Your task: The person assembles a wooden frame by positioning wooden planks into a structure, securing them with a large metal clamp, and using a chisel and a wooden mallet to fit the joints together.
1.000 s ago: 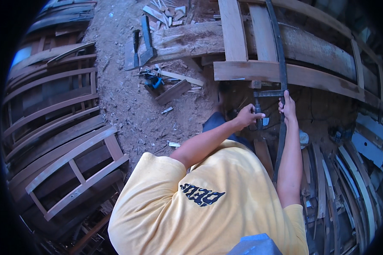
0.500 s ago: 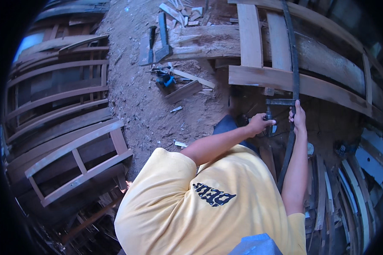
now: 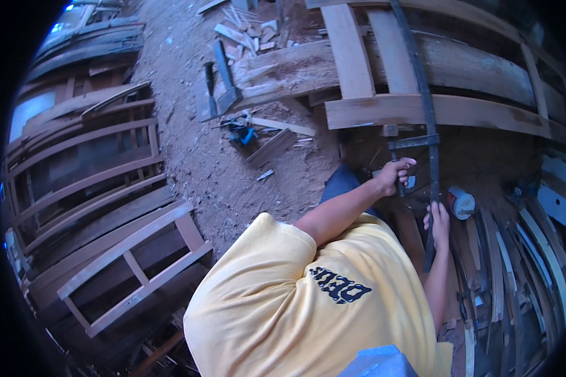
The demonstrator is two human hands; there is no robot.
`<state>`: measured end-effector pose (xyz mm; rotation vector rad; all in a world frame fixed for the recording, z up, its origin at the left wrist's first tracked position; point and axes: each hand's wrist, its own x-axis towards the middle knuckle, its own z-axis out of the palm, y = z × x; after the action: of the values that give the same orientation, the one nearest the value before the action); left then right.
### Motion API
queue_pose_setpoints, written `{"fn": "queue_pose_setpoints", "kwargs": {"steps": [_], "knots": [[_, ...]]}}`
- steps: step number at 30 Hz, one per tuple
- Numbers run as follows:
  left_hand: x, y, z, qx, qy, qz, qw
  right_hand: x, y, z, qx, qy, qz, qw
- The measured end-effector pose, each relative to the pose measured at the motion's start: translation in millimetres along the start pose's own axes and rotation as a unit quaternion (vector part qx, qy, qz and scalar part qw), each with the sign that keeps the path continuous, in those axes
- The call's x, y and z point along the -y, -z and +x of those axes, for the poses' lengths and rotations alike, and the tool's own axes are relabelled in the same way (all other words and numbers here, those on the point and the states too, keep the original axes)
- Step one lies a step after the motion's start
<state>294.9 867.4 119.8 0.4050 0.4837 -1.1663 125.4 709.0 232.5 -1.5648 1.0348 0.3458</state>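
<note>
A long dark bar clamp [image 3: 426, 103] lies across a wooden frame [image 3: 383, 113] made of rails and crosspieces. Its sliding jaw [image 3: 415, 141] sits just off the frame's near rail. My left hand [image 3: 393, 176] is closed round the clamp's screw handle below that jaw. Lower down the bar, my right hand [image 3: 439, 225] grips the bar near its near end. A small wood block [image 3: 390, 130] is between the screw's tip and the rail; whether both touch it I cannot tell.
The frame rests on a thick plank bench [image 3: 289, 72] bearing a hammer-like tool [image 3: 225, 78] and a dark chisel-like tool [image 3: 210, 88]. A blue power tool [image 3: 240, 132] lies on the dirt floor. Beside my right hand stands a white tub [image 3: 461, 203]. Stacked frames [image 3: 132, 267] line the left.
My right hand has slid from beside the sliding jaw down the bar toward me. The jaw now sits closer to the near rail. My left hand has stayed at the screw handle.
</note>
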Motion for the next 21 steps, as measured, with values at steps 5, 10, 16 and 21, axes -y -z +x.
{"fn": "queue_pose_setpoints", "kwargs": {"steps": [5,10,16,21], "knots": [[17,-43,15,-0.435,-0.125,0.244,0.857,-42,-2,-35,-0.076,-0.023,-0.074,0.994],[-12,-19,-14,-0.043,0.038,0.011,0.998,-43,-4,-41,-0.113,-0.048,-0.112,0.986],[10,3,13,-0.116,-0.039,0.106,0.987,-41,-6,-40,-0.111,-0.055,-0.106,0.987],[17,-35,17,-0.464,-0.108,0.306,0.824,-41,-4,-37,-0.108,-0.041,-0.146,0.983]]}}
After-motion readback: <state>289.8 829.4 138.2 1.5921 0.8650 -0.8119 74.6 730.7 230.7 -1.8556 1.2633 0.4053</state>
